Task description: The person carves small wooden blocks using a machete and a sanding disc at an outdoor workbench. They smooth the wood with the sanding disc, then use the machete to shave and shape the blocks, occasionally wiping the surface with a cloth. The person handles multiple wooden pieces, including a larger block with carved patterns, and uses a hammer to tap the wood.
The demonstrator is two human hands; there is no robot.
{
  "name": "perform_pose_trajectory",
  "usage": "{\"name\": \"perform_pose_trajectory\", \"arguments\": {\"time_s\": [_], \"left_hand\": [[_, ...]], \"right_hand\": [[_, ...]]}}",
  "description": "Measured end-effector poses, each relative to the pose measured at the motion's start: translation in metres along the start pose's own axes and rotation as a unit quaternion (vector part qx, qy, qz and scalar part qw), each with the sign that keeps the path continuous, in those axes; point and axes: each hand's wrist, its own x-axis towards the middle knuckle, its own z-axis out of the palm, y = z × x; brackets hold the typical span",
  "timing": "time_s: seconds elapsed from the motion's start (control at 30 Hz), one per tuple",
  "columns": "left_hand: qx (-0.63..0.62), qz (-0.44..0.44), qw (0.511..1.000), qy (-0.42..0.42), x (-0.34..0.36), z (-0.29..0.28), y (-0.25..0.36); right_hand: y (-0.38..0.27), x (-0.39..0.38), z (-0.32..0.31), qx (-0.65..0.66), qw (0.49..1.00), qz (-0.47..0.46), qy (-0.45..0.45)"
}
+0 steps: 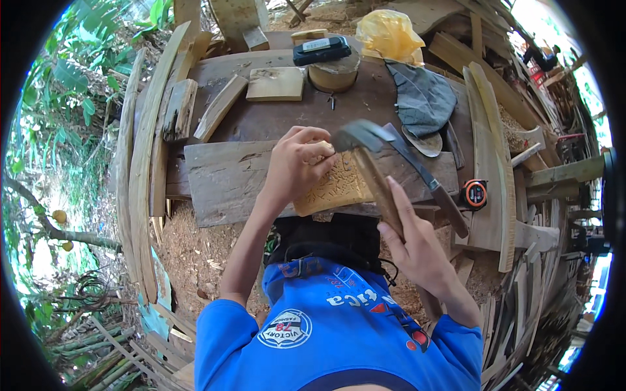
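Observation:
A small wooden block (339, 186) with a carved, pitted top lies on a weathered plank (225, 173) in front of me. My left hand (298, 163) is closed in a pinch at its far left edge; what the fingers hold is too small and hidden to make out. My right hand (414, 251) grips the wooden handle of a claw hammer (378, 186). The hammer's blurred metal head hangs over the block's far edge, right beside my left fingertips. Just right of the hammer, a large knife (450, 210) with a wooden handle rests across the plank.
An orange-and-black tape measure (475, 194) sits at the right. Farther back are a grey cloth (424, 98), a yellow plastic bag (390, 38), a flat wood piece (275, 85), and a dark case (321, 50) on a round wood block (334, 78). Long boards (147, 163) edge the bench.

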Motion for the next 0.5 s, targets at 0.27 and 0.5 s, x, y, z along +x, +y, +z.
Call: {"name": "perform_pose_trajectory", "arguments": {"time_s": [0.27,0.5], "left_hand": [[0.018,0.003,1.000,0.004,-0.006,-0.001,-0.003],[0.054,-0.077,0.993,-0.064,-0.044,-0.023,0.005]], "right_hand": [[-0.019,0.001,-0.014,-0.054,0.995,-0.060,0.055],[-0.009,-0.005,0.000,-0.090,0.996,0.015,-0.006]]}}
